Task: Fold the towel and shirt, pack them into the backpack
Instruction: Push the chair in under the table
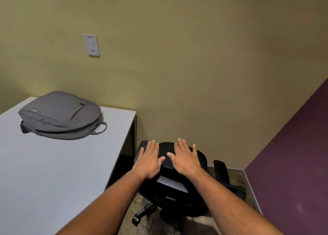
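Both hands, left (148,161) and right (185,159), flat, fingers spread, empty, above black chair (170,185). Backpack (60,115) zipped on worktop (53,172); towel, shirt unseen. Advisable first: locate garments, unzip fully.

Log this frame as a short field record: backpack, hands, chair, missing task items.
backpack: grey backpack lies flat on the white table, far left, main zip looks closed
left hand: left hand open, fingers spread, over the black office chair
right hand: right hand open, fingers spread, over the same chair
contact: cannot tell whether the palms touch the chair
towel and shirt: neither in view
wall: light switch above the table
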A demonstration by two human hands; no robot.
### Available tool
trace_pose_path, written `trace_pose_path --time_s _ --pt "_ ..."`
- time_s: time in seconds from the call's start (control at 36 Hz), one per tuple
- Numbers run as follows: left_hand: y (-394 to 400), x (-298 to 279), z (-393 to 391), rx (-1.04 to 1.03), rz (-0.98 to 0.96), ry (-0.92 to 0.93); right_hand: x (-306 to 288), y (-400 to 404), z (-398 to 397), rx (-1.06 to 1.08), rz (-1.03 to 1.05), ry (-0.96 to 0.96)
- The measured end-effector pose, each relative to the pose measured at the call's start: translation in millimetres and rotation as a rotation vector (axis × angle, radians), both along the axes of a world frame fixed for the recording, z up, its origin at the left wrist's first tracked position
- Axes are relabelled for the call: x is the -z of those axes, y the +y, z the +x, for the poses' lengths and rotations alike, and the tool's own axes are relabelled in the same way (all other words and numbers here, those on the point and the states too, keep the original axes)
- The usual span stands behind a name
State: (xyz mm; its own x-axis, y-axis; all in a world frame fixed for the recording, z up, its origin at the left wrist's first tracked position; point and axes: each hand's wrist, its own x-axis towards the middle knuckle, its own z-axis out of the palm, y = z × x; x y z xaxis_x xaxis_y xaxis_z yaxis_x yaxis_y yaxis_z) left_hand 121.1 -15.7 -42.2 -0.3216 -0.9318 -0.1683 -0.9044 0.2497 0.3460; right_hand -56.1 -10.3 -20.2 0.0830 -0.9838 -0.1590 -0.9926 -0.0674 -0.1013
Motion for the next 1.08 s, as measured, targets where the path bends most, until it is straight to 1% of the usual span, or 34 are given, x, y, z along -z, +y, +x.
trace_pose_path --time_s 0.19,0.36,0.69,0.78,0.89,1.08 --pt "21.0 1.6 -38.3 0.065 0.015 0.002 4.5 33.3 -46.1 0.085 0.047 -0.011" --pt "38.5 10.1 -61.0 0.077 -0.005 -0.101 14.3 64.1 -70.2 0.111 0.066 -0.018" --pt "63.5 13.6 -67.6 0.021 -0.093 -0.161 24.5 108.6 -67.1 0.148 0.006 -0.067" --pt "69.8 13.3 -67.0 0.014 -0.106 -0.173 28.5 118.6 -67.3 0.163 -0.026 -0.090" --pt "73.6 13.8 -66.8 0.010 -0.127 -0.179 34.7 124.2 -73.6 0.131 -0.103 -0.064" --pt "76.6 11.4 -75.4 -0.010 -0.117 -0.190 31.0 127.0 -80.1 0.111 -0.050 -0.072"
